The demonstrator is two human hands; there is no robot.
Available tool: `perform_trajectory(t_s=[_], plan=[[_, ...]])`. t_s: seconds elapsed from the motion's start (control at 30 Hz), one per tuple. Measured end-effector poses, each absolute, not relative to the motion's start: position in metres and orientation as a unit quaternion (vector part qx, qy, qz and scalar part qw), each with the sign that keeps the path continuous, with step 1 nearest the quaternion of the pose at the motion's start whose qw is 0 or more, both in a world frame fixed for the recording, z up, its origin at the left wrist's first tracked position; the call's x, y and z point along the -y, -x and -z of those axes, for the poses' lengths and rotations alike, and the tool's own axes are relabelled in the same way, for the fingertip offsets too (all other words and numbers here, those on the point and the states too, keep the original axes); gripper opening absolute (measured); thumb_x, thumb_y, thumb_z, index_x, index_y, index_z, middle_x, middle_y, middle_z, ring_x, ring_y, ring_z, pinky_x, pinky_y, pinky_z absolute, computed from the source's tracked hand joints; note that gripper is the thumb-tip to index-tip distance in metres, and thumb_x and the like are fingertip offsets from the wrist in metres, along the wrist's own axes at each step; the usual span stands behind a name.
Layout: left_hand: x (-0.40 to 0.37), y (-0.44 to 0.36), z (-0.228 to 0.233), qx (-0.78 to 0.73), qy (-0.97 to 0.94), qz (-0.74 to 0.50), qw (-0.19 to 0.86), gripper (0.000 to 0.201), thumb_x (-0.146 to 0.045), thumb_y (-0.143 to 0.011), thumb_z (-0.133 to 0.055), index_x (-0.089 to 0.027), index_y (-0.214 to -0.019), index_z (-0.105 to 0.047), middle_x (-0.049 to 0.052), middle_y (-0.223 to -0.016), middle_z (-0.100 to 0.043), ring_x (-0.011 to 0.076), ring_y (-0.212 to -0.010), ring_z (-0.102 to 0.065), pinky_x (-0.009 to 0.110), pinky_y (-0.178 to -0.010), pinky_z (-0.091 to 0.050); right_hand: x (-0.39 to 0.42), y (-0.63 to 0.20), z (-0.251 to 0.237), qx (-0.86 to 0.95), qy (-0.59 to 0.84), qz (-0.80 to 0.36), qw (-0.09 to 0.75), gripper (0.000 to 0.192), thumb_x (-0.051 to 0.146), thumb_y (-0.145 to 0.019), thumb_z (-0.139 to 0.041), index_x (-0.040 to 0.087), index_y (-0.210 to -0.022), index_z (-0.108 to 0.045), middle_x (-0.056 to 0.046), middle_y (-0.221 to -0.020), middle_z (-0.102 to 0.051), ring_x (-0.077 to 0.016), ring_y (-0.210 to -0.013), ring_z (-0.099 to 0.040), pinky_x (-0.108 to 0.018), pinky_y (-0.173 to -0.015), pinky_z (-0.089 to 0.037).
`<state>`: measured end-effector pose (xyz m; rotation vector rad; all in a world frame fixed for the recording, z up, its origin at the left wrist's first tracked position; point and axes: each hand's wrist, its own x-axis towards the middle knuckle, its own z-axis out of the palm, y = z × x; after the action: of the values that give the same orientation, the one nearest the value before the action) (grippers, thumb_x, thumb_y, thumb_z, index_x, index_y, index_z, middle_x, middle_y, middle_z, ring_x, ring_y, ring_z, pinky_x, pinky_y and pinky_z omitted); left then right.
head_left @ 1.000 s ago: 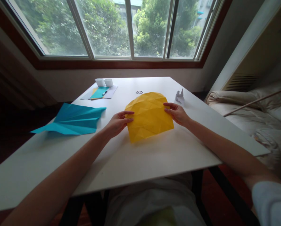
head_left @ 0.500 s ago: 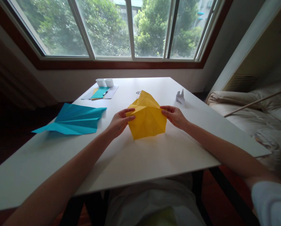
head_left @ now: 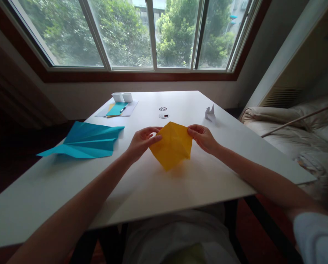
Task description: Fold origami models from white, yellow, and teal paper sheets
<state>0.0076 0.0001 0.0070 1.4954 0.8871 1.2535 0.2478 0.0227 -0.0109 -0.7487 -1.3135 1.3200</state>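
A creased yellow paper (head_left: 172, 146) is folded into a compact diamond shape, held just above the white table (head_left: 158, 190). My left hand (head_left: 142, 141) pinches its left corner. My right hand (head_left: 204, 138) pinches its right corner. The lower point of the paper hangs toward the table, casting a shadow there.
A folded blue paper (head_left: 87, 140) lies at the table's left edge. At the back left are sheets of paper with a pen (head_left: 117, 108) and two small white boxes (head_left: 122, 96). A small white paper figure (head_left: 210, 112) stands back right. Two small round objects (head_left: 163, 115) lie behind the yellow paper. A sofa (head_left: 296, 132) is on the right.
The yellow sheet was wide and nearly flat; my hands have moved closer together and collapsed it along its creases into a smaller diamond. The round objects behind it have come into view.
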Motion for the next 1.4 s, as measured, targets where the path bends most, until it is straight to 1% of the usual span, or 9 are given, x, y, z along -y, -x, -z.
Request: perform_trajectory(t_s=[0.1, 0.3, 0.57, 0.8, 1.03, 1.13, 1.23, 1.3, 1.4], plan=[[0.003, -0.010, -0.009, -0.345, -0.599, -0.491, 0.530, 0.034, -0.028, -0.064, -0.074, -0.021, -0.090, -0.054, 0.002, -0.083, -0.066, 0.0178, -0.081, -0.061, 0.032, -0.074, -0.046, -0.015, -0.243, 0.008, 0.520, 0.328, -0.606, 0.505, 0.023, 0.035, -0.062, -0.074, 0.020, -0.077, -0.066, 0.001, -0.076, -0.065, -0.0107, -0.069, -0.058, -0.025, -0.067, -0.048], [0.005, -0.016, -0.006, -0.368, -0.565, -0.427, 0.603, 0.046, -0.034, -0.069, -0.071, -0.020, -0.108, -0.051, 0.004, -0.086, -0.066, 0.0158, -0.078, -0.061, 0.028, -0.070, -0.046, -0.012, -0.240, 0.010, 0.520, 0.370, -0.626, 0.449, 0.025, 0.031, -0.059, -0.075, 0.018, -0.078, -0.066, -0.001, -0.075, -0.066, -0.0119, -0.067, -0.060, -0.022, -0.060, -0.049], [0.005, -0.024, 0.002, -0.383, -0.522, -0.420, 0.636, 0.032, -0.031, -0.063, -0.075, -0.016, -0.088, -0.063, 0.004, -0.081, -0.066, 0.0139, -0.071, -0.060, 0.024, -0.063, -0.045, -0.008, -0.239, 0.011, 0.541, 0.366, -0.639, 0.406, 0.027, 0.025, -0.064, -0.071, 0.019, -0.089, -0.061, -0.001, -0.076, -0.065, -0.0107, -0.062, -0.060, -0.022, -0.055, -0.051], [-0.002, -0.018, 0.011, -0.449, -0.476, -0.501, 0.566, 0.031, -0.024, -0.059, -0.074, -0.016, -0.084, -0.057, 0.001, -0.070, -0.063, 0.0133, -0.065, -0.058, 0.024, -0.058, -0.045, -0.013, -0.244, 0.010, 0.502, 0.360, -0.699, 0.360, 0.037, 0.048, -0.078, -0.056, 0.023, -0.105, -0.053, -0.005, -0.105, -0.058, -0.0135, -0.070, -0.064, -0.028, -0.062, -0.055], [-0.005, -0.013, 0.014, -0.507, -0.593, -0.435, 0.449, 0.014, -0.023, -0.060, -0.067, -0.017, -0.072, -0.065, 0.003, -0.073, -0.056, 0.0185, -0.071, -0.055, 0.035, -0.069, -0.046, -0.022, -0.252, 0.017, 0.565, 0.411, -0.599, 0.391, 0.048, 0.025, -0.061, -0.075, 0.023, -0.105, -0.057, -0.007, -0.126, -0.046, -0.0160, -0.094, -0.058, -0.027, -0.072, -0.054], [-0.004, -0.010, 0.021, -0.504, -0.745, -0.338, 0.276, 0.012, -0.025, -0.062, -0.067, -0.023, -0.074, -0.071, 0.005, -0.080, -0.056, 0.0238, -0.082, -0.052, 0.042, -0.082, -0.041, -0.025, -0.255, 0.020, 0.582, 0.421, -0.563, 0.409, 0.043, 0.022, -0.060, -0.074, 0.021, -0.101, -0.059, -0.007, -0.116, -0.054, -0.0154, -0.088, -0.059, -0.029, -0.074, -0.053], [-0.002, -0.009, 0.027, -0.467, -0.826, -0.268, 0.167, 0.016, -0.028, -0.068, -0.064, -0.027, -0.082, -0.072, 0.009, -0.105, -0.055, 0.0309, -0.102, -0.045, 0.047, -0.090, -0.034, -0.028, -0.257, 0.021, 0.624, 0.447, -0.498, 0.405, 0.042, 0.024, -0.065, -0.069, 0.021, -0.105, -0.057, -0.007, -0.102, -0.060, -0.0168, -0.082, -0.060, -0.035, -0.075, -0.052], [-0.001, -0.010, 0.028, -0.413, -0.863, -0.238, 0.166, 0.020, -0.029, -0.073, -0.060, -0.028, -0.090, -0.070, 0.009, -0.112, -0.055, 0.0310, -0.108, -0.043, 0.046, -0.092, -0.033, -0.029, -0.258, 0.022, 0.677, 0.463, -0.398, 0.411, 0.037, 0.025, -0.069, -0.065, 0.020, -0.105, -0.058, -0.008, -0.107, -0.058, -0.0190, -0.088, -0.058, -0.037, -0.076, -0.050], [0.001, -0.013, 0.024, -0.350, -0.888, -0.225, 0.196, 0.022, -0.027, -0.078, -0.055, -0.028, -0.095, -0.069, 0.009, -0.101, -0.061, 0.0273, -0.102, -0.049, 0.041, -0.091, -0.035, -0.027, -0.258, 0.021, 0.761, 0.454, -0.234, 0.401, 0.027, 0.024, -0.073, -0.060, 0.021, -0.099, -0.062, -0.009, -0.116, -0.052, -0.0222, -0.103, -0.052, -0.040, -0.084, -0.046]])
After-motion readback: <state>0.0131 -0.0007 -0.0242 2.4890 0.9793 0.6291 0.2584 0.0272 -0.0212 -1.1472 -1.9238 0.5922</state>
